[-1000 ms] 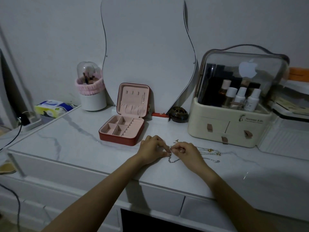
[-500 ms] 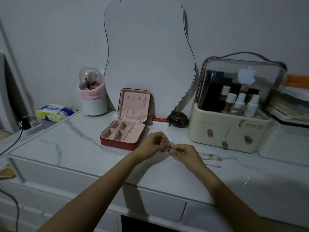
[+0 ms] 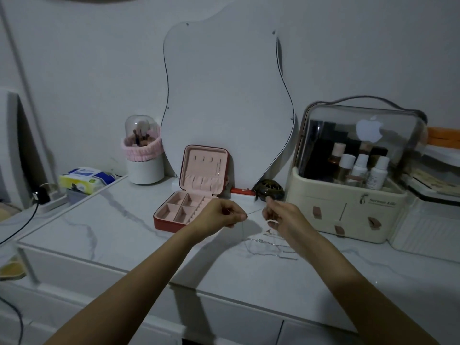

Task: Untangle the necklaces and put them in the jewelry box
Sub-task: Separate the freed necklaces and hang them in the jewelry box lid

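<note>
A thin silver necklace chain (image 3: 255, 211) is stretched taut in the air between my two hands. My left hand (image 3: 219, 215) pinches one part of it and my right hand (image 3: 281, 216) pinches another; a length hangs down from my left hand. Below, the tangled necklaces (image 3: 267, 245) lie on the marble tabletop (image 3: 99, 235). The red jewelry box (image 3: 184, 210) stands open just left of my left hand, its pink compartments holding nothing that I can see.
A wavy mirror (image 3: 226, 95) leans on the wall behind the box. A cream cosmetics organizer (image 3: 348, 210) with bottles stands at the right, a brush holder (image 3: 143, 155) and a tissue pack (image 3: 84, 179) at the left. A dark round ornament (image 3: 270, 190) sits behind my right hand.
Both hands have risen off the tabletop and moved apart, pulling one chain taut between them while the rest of the necklaces stays on the table.
</note>
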